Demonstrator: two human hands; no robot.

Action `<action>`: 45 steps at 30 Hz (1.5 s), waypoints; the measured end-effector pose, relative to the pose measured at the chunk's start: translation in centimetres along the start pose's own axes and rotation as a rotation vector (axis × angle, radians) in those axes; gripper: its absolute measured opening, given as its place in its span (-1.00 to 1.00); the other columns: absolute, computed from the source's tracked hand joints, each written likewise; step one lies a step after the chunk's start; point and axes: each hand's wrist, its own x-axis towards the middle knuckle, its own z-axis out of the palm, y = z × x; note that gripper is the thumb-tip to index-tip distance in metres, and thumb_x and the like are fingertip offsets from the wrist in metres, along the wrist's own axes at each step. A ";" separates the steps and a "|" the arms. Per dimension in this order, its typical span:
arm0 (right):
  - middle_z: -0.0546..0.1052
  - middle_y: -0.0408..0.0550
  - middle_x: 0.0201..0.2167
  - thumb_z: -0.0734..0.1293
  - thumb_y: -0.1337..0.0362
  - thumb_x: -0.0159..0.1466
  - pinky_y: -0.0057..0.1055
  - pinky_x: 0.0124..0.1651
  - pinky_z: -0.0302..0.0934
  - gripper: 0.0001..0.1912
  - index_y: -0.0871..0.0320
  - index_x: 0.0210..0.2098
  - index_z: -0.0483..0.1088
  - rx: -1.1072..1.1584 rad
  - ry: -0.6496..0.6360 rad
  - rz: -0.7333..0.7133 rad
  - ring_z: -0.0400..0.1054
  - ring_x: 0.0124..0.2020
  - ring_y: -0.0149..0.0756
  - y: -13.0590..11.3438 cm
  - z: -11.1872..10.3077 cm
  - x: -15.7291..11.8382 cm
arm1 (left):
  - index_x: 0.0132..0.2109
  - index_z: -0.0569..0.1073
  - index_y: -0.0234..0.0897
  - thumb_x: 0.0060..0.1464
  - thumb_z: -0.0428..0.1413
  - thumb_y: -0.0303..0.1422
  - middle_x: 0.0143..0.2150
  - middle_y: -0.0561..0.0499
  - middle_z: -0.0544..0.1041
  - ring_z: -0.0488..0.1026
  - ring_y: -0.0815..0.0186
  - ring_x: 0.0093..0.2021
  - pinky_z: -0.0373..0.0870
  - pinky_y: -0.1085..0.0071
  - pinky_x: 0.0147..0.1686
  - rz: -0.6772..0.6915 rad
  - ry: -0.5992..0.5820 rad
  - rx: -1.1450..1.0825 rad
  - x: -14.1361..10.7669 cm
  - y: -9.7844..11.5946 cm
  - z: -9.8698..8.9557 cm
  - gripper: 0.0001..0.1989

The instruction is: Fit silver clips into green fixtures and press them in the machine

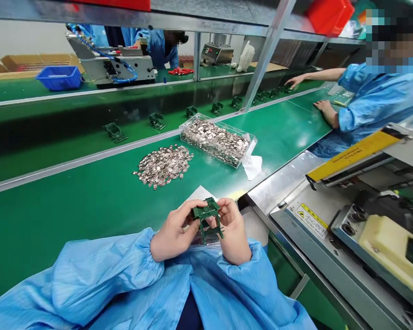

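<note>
Close to my body, a dark green plastic frame (206, 211) is held up between both hands. My left hand (174, 231) grips its left side, with thumb and fingers closed on it. On the other side, my right hand (234, 229) pinches the frame's right edge; some fingertips are hidden behind it. A sheet of bubble wrap (200, 193) shows just behind the frame. Farther off on the green table lies a loose pile of small silvery metal pieces (165, 166). Right of the pile, a clear plastic box (211, 153) is filled with similar pieces.
White paper (253, 167) lies by the box. Several green frames (115, 132) stand in a row on the belt (55, 156) beyond the table. A co-worker's arm (365, 107) reaches in at the right. A machine (344, 229) stands close on my right; a metal post (268, 55) rises ahead.
</note>
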 end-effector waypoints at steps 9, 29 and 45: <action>0.42 0.03 0.13 0.48 0.16 0.19 -0.02 0.22 0.22 -0.36 -0.06 0.22 0.27 -0.475 0.117 -0.429 0.29 0.17 -0.03 -5.8 -11.4 -8.9 | 0.26 0.19 -0.17 0.22 0.02 -0.39 -0.07 -0.07 0.56 0.55 0.24 -0.16 0.50 0.40 -0.23 0.185 -0.633 -0.040 6.9 6.2 6.4 -0.53; 0.51 0.09 -0.01 0.55 0.06 0.00 -0.07 0.10 0.32 -0.26 0.15 0.13 0.39 -0.868 1.045 -0.393 0.39 0.05 -0.03 -15.4 -28.5 -13.0 | 0.15 0.35 -0.40 -0.16 0.38 -0.34 -0.02 -0.21 0.52 0.51 0.16 -0.03 0.47 0.18 0.03 0.273 -0.696 -0.376 19.4 13.8 21.0 -0.29; 0.59 0.08 -0.19 0.51 -0.21 -0.07 0.02 -0.09 0.38 -0.20 0.12 0.04 0.49 -1.216 0.637 0.083 0.47 -0.12 0.13 -19.4 -31.1 -11.5 | 0.07 0.51 -0.18 -0.29 0.42 -0.22 0.33 -0.23 0.25 0.30 0.03 0.29 0.36 0.17 0.15 0.029 -0.818 -0.165 16.6 1.0 13.3 -0.32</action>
